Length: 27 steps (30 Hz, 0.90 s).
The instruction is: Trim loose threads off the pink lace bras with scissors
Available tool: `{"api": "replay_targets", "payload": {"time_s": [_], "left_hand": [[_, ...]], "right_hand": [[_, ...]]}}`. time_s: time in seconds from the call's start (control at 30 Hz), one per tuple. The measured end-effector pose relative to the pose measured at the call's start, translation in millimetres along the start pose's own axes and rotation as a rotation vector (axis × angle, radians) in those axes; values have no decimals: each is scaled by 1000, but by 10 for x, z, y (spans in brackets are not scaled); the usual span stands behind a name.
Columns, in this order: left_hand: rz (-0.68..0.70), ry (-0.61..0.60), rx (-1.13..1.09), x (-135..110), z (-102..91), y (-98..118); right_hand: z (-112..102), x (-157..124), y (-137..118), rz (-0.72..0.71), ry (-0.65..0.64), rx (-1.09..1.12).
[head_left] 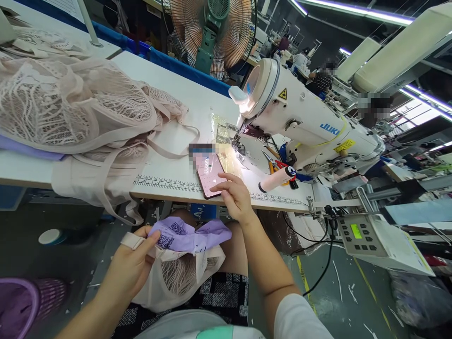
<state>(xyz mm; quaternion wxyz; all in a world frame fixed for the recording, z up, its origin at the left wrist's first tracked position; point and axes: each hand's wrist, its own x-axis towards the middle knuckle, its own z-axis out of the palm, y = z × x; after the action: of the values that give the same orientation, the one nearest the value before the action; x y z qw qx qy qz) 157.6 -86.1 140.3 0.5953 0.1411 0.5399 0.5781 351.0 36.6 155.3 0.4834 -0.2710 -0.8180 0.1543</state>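
Note:
My left hand (136, 263) is closed on a beige lace bra (176, 275) over my lap, along with a strip of purple fabric (190, 235) that carries printed QR codes. The thumb presses on the purple strip. My right hand (233, 195) reaches to a phone (210, 172) lying on the table's front edge. Its fingers are spread, with fingertips at the lower part of the pink screen, and it grips nothing. Behind the phone stands the white sewing machine (293, 108), its lamp lit over the needle area.
A heap of beige lace bras (77, 103) covers the table's left side, straps hanging over the edge. Scissors (275, 165) and a pink thread cone (277, 179) lie by the machine. A control box (367, 235), a fan (212, 33) and a purple basket (21, 296) stand around.

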Motion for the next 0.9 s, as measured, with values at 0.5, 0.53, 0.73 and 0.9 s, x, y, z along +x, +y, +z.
{"api": "replay_targets", "payload": {"time_s": [0.5,0.53,0.73,0.9], "left_hand": [[1,-14,-30,40,-31,-50],[3,-15,-29,43,-29,-53],[56,0,-6,27,7,-15],[44,-34,47,-3,18,6]], "right_hand": [[71,-7,86,91,90,-53],[77,-5,90,88,86,-72],[69,-2,66,75,21,-114],[53,13,45,46,-53,-122]]}}
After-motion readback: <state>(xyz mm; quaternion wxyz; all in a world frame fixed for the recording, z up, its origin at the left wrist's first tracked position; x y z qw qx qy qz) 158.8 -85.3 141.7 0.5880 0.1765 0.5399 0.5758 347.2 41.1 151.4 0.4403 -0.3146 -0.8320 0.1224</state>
